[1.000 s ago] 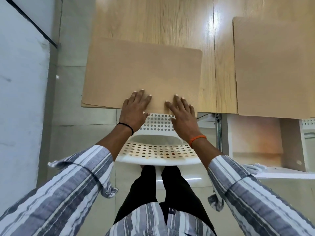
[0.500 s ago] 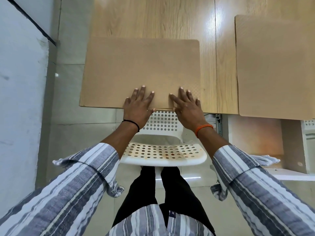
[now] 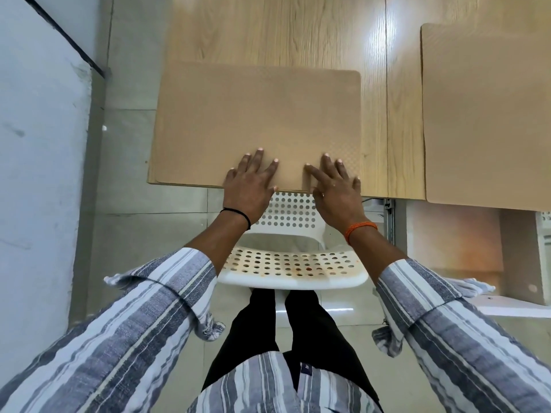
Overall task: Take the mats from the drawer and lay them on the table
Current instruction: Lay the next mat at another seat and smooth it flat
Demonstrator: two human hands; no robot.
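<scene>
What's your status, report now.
Left hand and right hand flat, open, on near mat. Second mat laid right. Nothing in the way.

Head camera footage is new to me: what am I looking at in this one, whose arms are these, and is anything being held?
No machine here. The single view comes from a wide-angle camera on a person's head, looking down, so the striped sleeves and dark trousers belong to the wearer.

The left hand, with a black wristband, and the right hand, with an orange one, lie flat with fingers spread on the near edge of a tan mat. Neither grips anything; they press on the mat, which lies on the wooden table with its edges lined up to the table's near left corner. A second mat lies further right on the same table.

Below the hands stands a white perforated chair. At lower right an open compartment, probably the drawer, shows under the table edge.
</scene>
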